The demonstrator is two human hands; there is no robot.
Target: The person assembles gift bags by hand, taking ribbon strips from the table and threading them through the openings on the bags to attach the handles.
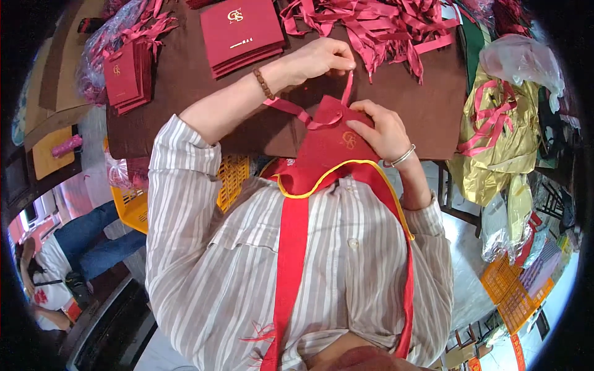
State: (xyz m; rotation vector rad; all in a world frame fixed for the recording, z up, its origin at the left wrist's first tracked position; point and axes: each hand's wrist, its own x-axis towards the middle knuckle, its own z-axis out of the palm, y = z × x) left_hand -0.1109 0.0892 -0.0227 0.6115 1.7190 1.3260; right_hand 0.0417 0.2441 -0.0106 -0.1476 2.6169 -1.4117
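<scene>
My left hand (328,59), with a beaded bracelet at its wrist, pinches one end of a pink ribbon (348,88) above a small red pouch. The ribbon runs through the top of the red pouch (328,133), and its other end trails off to the left. Fingers of my right hand (385,131) close on the pouch's right edge, the thumb lying on its front near a gold emblem. The pouch is tilted at the table's near edge, over my red apron (312,176) with yellow trim, so its lower end is hard to make out.
Flat red pouches (241,34) are stacked on the brown-covered table (204,93). Smaller red pouches (127,77) with ribbons lie farther left. Loose pink ribbons (390,37) heap at the back right. Gold wrapping (501,133) hangs beside the table. Someone in jeans (102,247) is at lower left.
</scene>
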